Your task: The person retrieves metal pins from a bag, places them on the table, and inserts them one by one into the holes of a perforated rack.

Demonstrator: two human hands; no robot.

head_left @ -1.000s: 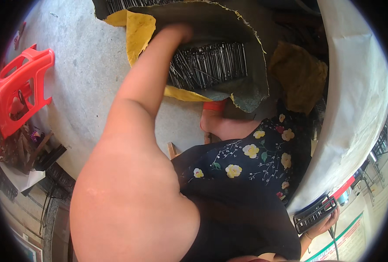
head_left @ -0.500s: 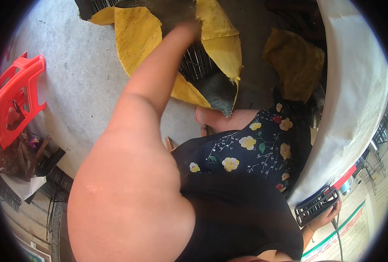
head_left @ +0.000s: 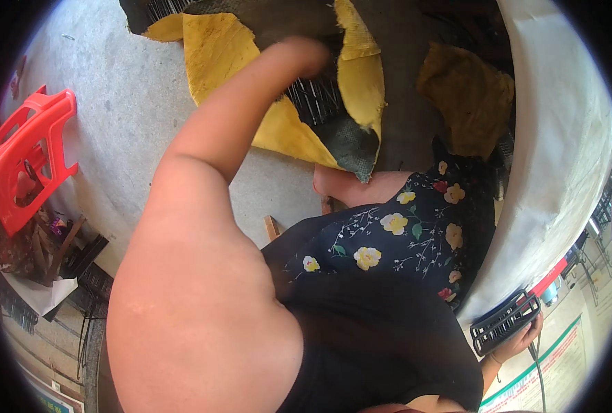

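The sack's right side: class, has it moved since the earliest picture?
Yes: the sack's right side has folded leftward, away from the brown cloth, widening the gap between them.

The left hand (head_left: 313,58) is blurred over the sack (head_left: 351,143), its grip unreadable. The view's far edge cuts off the sack, whose yellow flaps (head_left: 361,79) partly hide the dark rods (head_left: 311,102). At near right, a black rack (head_left: 499,325) covers part of the right hand (head_left: 525,335).

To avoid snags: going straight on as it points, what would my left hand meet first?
Your left hand would probably meet the sack's right yellow flap first, though blur and depth leave that unclear.
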